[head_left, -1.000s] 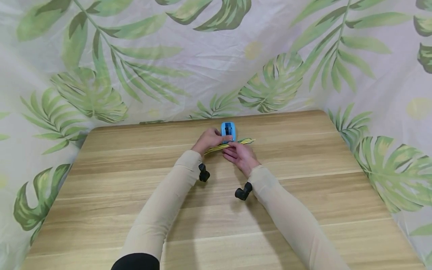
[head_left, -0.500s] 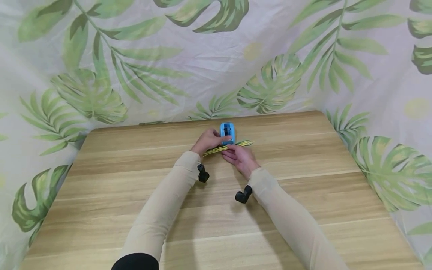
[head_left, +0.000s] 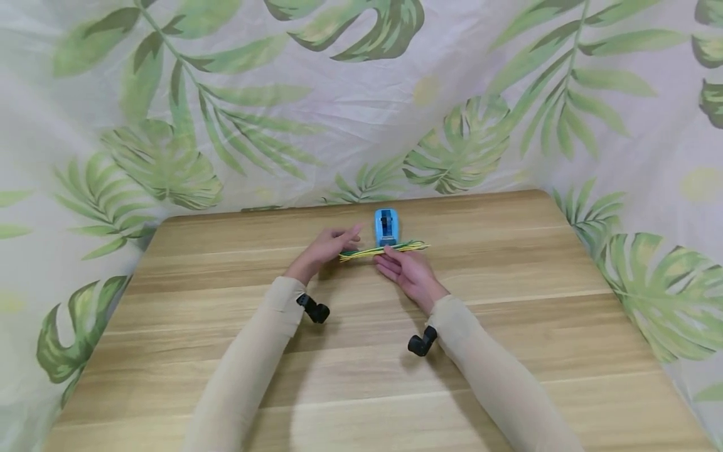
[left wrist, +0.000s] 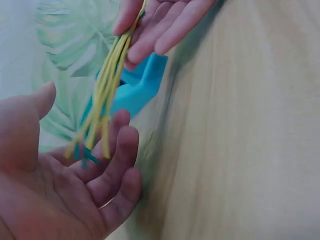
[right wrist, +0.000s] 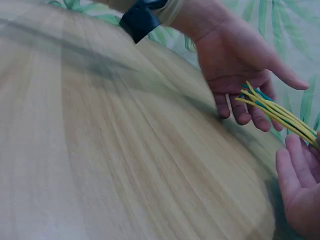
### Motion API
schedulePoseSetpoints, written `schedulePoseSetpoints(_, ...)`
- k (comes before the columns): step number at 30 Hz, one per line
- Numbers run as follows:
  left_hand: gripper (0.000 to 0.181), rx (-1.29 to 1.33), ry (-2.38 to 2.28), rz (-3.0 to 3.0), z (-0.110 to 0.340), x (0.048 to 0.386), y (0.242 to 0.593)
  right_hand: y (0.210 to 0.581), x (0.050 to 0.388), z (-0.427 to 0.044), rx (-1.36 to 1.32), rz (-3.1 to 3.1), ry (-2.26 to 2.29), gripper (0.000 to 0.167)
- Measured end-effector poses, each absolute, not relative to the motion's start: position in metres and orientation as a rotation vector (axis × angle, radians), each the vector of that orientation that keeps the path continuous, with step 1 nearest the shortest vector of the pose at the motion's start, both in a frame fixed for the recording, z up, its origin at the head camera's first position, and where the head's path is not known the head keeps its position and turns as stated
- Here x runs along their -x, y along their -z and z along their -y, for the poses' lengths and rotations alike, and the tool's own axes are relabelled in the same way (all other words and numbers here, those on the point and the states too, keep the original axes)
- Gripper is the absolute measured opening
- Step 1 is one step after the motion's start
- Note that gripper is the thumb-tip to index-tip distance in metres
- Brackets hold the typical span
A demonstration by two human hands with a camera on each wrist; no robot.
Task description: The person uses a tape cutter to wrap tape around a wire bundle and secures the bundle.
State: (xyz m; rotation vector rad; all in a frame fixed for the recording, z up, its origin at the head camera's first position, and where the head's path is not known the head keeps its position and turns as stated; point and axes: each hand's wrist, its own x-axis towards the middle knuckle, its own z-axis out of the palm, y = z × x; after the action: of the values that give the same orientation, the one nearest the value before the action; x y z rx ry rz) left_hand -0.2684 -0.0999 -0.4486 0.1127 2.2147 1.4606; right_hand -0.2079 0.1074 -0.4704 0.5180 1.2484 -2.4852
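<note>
My right hand (head_left: 415, 274) pinches a bundle of thin yellow and green cords (head_left: 361, 253) near its middle, between thumb and fingers. The strands stretch left and right of the grip, just in front of a blue tape dispenser (head_left: 386, 226). At the bundle's left end is my left hand (head_left: 327, 245), thumb apart and fingers loosely bent. In the left wrist view the loose cord ends (left wrist: 90, 145) hang over that palm, and nothing is pinched there. Part of the dispenser (left wrist: 137, 95) shows behind the cords; the rest of it is hidden in that view.
The wooden table (head_left: 350, 370) has its back edge close behind the dispenser. A leaf-patterned cloth (head_left: 361, 113) hangs behind and beside the table. A small black camera (head_left: 423, 342) sits at each wrist.
My left hand has let go at the tape dispenser and moved left and slightly toward me, its fingers loosening. The right hand keeps its pinch on the cords.
</note>
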Motion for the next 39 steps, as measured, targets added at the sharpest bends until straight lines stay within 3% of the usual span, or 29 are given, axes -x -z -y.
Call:
schedulePoseSetpoints(9,0.066,-0.006,-1.789,-1.794,0.110,0.244,0.442,0.456,0.194,-0.107,-0.276,-1.222,2.564,0.007)
schedulePoseSetpoints(17,0.018,0.051,-1.932,-1.691,0.104,0.235,0.438,0.455,0.190,-0.116,-0.163,-1.331,2.486,0.013)
schedulePoseSetpoints(22,0.012,0.091,-1.966,-1.703,0.106,0.232,0.438,0.461,0.192,-0.135,-0.094,-1.424,2.374,0.008)
schedulePoseSetpoints(27,0.012,0.102,-2.010,-1.686,0.112,0.230,0.440,0.460,0.194,-0.155,0.020,-1.920,2.286,0.046)
schedulePoseSetpoints(30,0.011,0.109,-2.032,-1.683,0.113,0.229,0.441,0.455,0.193,-0.160,0.237,-2.483,2.039,0.055)
schedulePoseSetpoints(36,0.012,0.104,-2.053,-1.664,0.109,0.228,0.443,0.448,0.200,-0.160,1.143,-3.210,1.298,0.040)
schedulePoseSetpoints(39,0.013,0.097,-2.052,-1.650,0.104,0.228,0.443,0.446,0.202,-0.157,1.432,-3.278,1.098,0.036)
